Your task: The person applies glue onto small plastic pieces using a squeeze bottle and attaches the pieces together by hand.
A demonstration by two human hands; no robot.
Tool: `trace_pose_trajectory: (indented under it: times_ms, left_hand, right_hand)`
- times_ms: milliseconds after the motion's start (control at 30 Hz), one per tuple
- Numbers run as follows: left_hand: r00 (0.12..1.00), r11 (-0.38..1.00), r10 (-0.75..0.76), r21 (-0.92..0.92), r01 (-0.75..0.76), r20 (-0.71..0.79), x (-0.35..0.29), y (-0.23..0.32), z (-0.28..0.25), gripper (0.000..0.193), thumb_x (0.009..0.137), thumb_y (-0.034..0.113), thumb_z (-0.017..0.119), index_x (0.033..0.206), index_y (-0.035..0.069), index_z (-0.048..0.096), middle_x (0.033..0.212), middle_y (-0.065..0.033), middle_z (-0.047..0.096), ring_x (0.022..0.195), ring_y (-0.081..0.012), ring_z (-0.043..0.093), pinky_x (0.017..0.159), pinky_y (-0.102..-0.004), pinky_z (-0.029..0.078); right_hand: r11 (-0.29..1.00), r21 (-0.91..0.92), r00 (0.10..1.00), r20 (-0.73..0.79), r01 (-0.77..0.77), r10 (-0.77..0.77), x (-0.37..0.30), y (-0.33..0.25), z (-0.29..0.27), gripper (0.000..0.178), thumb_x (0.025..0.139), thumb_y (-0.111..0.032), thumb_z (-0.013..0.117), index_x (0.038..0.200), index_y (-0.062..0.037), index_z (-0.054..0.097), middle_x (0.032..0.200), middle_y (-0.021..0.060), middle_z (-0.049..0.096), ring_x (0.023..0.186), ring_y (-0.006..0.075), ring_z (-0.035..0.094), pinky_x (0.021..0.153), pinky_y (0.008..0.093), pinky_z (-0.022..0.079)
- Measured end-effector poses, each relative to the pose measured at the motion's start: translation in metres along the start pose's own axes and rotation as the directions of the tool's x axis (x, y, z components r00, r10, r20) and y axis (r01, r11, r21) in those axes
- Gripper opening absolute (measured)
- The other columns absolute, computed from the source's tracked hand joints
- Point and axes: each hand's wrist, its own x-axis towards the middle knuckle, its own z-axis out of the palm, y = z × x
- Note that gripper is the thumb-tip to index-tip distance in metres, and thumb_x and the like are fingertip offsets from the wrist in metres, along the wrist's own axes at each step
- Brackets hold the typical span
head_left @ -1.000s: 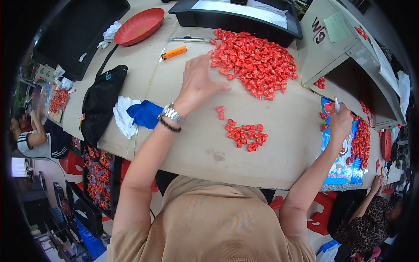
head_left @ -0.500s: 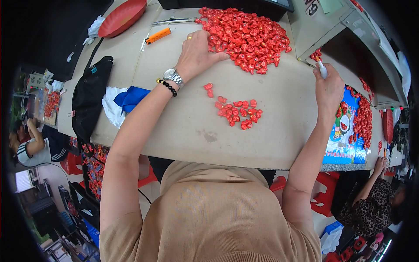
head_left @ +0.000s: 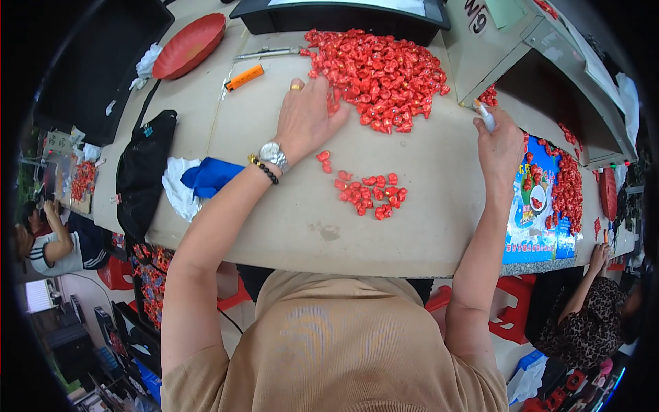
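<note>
Along the left edge of a heap of small glossy red moulded pieces (head_left: 384, 75), my left hand (head_left: 305, 117) has its fingers curled. Blurred red pieces (head_left: 333, 101) show between its fingers and thumb; how many it grips is hard to make out. My right hand (head_left: 500, 141) is closed round a white pen-like tool (head_left: 487, 118) with an orange-brown tip. That tip points up and left, near the opening of a grey metal box-shaped stand (head_left: 494, 58). Between my hands, nearer to me, lies a small loose group of red pieces (head_left: 371, 194).
Left on the table are an orange cutter-like object (head_left: 244, 77), a metal tool (head_left: 268, 53), a red dish (head_left: 190, 47), a black pouch (head_left: 143, 175) and blue cloth (head_left: 211, 177). A black tray (head_left: 336, 17) stands behind the heap. More red pieces rest on a blue printed sheet (head_left: 532, 237). Other people sit at both sides.
My left hand's fingers have drawn in, with blurred red pieces now at them. My right hand has shifted left with the pen-like tool, its tip turning leftward. The whole view has shifted slightly.
</note>
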Motion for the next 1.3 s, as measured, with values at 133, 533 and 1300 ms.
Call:
trace_pose_trajectory:
  times_ms: [133, 533, 1300]
  left_hand:
    - [1.000, 1.000, -0.001, 0.009, 0.001, 0.010, -0.011, 0.011, -0.008, 0.028, 0.078, 0.022, 0.060, 0.095, 0.002, 0.049, 0.080, -0.0159, 0.056, 0.078, -0.0343, 0.050, 0.065, -0.0452, 0.044]
    - [0.994, 0.990, 0.103, 0.086, -0.107, 0.047, -0.001, 0.000, -0.006, 0.019, 0.078, 0.013, 0.055, 0.097, 0.007, 0.054, 0.081, -0.0135, 0.061, 0.074, -0.0335, 0.060, 0.061, -0.0452, 0.049]
    - [0.894, 0.652, -0.448, -0.682, 0.331, 0.006, 0.007, -0.019, -0.011, 0.028, 0.083, 0.021, 0.072, 0.074, 0.007, 0.050, 0.062, -0.0043, 0.055, 0.048, -0.0129, 0.047, 0.040, -0.0242, 0.035]
  right_hand:
    - [0.999, 0.026, 0.999, 0.012, 0.031, -0.031, -0.001, -0.002, 0.004, 0.018, 0.076, -0.009, 0.071, 0.092, -0.0031, 0.065, 0.087, 0.0149, 0.066, 0.076, 0.0333, 0.064, 0.065, 0.0412, 0.048]
    - [0.993, 0.095, 0.996, 0.048, 0.066, -0.071, -0.004, -0.011, 0.011, 0.013, 0.077, -0.008, 0.071, 0.088, -0.0037, 0.065, 0.085, 0.0119, 0.065, 0.076, 0.0309, 0.064, 0.064, 0.0408, 0.048]
    - [0.977, 0.135, 0.985, 0.029, 0.167, -0.172, -0.011, -0.018, 0.016, 0.011, 0.076, -0.008, 0.070, 0.086, -0.0054, 0.065, 0.084, 0.0105, 0.064, 0.075, 0.0303, 0.062, 0.063, 0.0411, 0.046]
